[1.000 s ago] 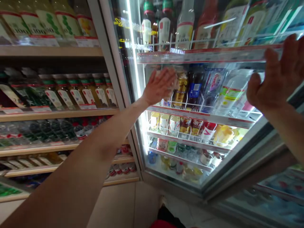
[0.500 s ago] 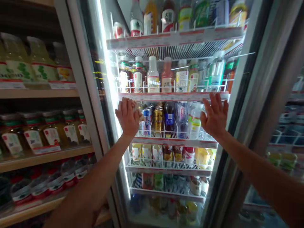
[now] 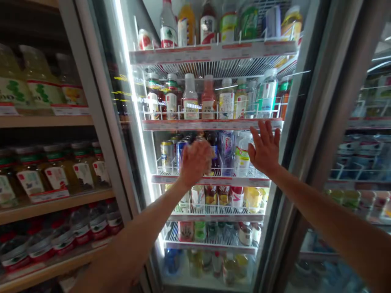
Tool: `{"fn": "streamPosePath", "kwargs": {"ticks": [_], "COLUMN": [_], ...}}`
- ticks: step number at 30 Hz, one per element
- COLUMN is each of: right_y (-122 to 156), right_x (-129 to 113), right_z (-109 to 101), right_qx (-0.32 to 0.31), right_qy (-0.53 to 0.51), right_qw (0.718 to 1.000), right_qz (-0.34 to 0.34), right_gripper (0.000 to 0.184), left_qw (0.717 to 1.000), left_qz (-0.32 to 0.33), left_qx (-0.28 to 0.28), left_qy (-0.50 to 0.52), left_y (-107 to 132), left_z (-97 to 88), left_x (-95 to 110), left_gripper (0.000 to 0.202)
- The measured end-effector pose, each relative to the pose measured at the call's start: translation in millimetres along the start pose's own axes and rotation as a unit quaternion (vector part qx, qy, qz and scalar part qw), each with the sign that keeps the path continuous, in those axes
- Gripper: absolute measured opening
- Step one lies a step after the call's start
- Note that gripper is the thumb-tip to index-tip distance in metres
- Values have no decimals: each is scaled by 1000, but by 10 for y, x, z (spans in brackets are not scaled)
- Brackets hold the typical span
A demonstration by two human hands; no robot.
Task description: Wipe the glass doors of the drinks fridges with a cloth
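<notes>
A person's 2 bare arms reach toward a tall glass-door drinks fridge (image 3: 91,101). The left hand (image 3: 195,162) is curled in front of a blue-and-silver drink can (image 3: 181,154); its fingers hide the palm, so I cannot tell whether it grips anything. The right hand (image 3: 265,148) stands open, fingers spread, just beside a clear plastic bottle with a green label (image 3: 242,156). Both hands hover above a red-edged wire shelf (image 3: 210,181).

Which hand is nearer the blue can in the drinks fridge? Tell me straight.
Left. The left hand is just to the right of the blue can, partly in front of it; the right hand is much farther right.
</notes>
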State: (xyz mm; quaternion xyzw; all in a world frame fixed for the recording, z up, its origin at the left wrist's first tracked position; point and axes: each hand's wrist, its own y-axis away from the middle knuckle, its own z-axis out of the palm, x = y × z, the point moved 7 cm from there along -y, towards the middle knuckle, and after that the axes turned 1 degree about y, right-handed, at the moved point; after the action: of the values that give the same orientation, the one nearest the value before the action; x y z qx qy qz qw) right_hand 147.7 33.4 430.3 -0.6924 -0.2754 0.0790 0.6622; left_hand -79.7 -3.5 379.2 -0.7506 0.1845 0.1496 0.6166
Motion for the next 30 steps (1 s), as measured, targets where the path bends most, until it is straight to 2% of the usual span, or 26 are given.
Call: {"fn": "streamPosePath", "kwargs": {"ticks": [2, 3, 4, 5, 7, 8, 9, 10, 12, 14, 16, 18, 21, 22, 23, 25, 27, 29, 30], "right_y": [-9, -11, -10, -5, 25, 54, 92, 140, 260, 398, 524, 617, 699, 720, 742, 790, 837, 864, 865], "right_x": [17, 46, 91, 148, 272, 319, 347, 355, 331, 294, 285, 317, 406, 432, 451, 469, 463, 433, 412], "right_z": [-67, -118, -186, -270, -464, -554, -630, -691, -762, -792, -801, -817, -862, -876, -887, -897, -890, -868, -854], "right_qx": [-25, -37, -44, -43, -25, -17, -13, -14, -29, -49, -68, -76, -73, -72, -72, -77, -88, -100, -104], "right_qy": [3, 7, 11, 15, 25, 27, 27, 25, 17, 11, 8, 5, 1, -2, -5, -12, -19, -28, -33], "right_qw": [1000, 999, 999, 999, 998, 998, 998, 998, 998, 998, 997, 997, 996, 996, 996, 995, 994, 993, 993], "right_qz": [-7, -7, -2, 10, 43, 56, 63, 63, 52, 37, 30, 32, 49, 54, 58, 61, 61, 53, 49], "right_gripper": [58, 57, 56, 56, 56, 56, 56, 56, 58, 60, 61, 62, 63, 63, 63, 63, 64, 65, 66], "left_qw": [982, 974, 978, 988, 997, 993, 991, 994, 994, 974, 952, 949, 982, 988, 988, 975, 944, 923, 924], "left_qz": [178, 211, 195, 135, -36, -88, -101, -72, 69, 202, 285, 293, 158, 121, 111, 180, 291, 351, 352], "left_qx": [-52, -56, -45, -24, 31, 47, 50, 40, -7, -50, -71, -72, -54, -53, -58, -84, -115, -126, -123], "left_qy": [41, 57, 67, 70, 65, 64, 66, 71, 83, 86, 89, 92, 87, 86, 87, 96, 100, 93, 88], "left_y": [-57, -148, -312, -532, -970, -1132, -1247, -1304, -1211, -932, -742, -834, -1294, -1378, -1383, -1158, -750, -457, -416], "left_z": [107, 113, 99, 72, 7, -7, 1, 30, 133, 235, 290, 298, 278, 277, 282, 306, 328, 332, 325], "left_x": [454, 547, 534, 432, 145, 92, 144, 307, 875, 1448, 1807, 1885, 1682, 1653, 1690, 1947, 2225, 2271, 2191], "left_gripper": [55, 54, 53, 53, 52, 52, 52, 51, 48, 47, 46, 47, 48, 49, 49, 48, 46, 45, 45]}}
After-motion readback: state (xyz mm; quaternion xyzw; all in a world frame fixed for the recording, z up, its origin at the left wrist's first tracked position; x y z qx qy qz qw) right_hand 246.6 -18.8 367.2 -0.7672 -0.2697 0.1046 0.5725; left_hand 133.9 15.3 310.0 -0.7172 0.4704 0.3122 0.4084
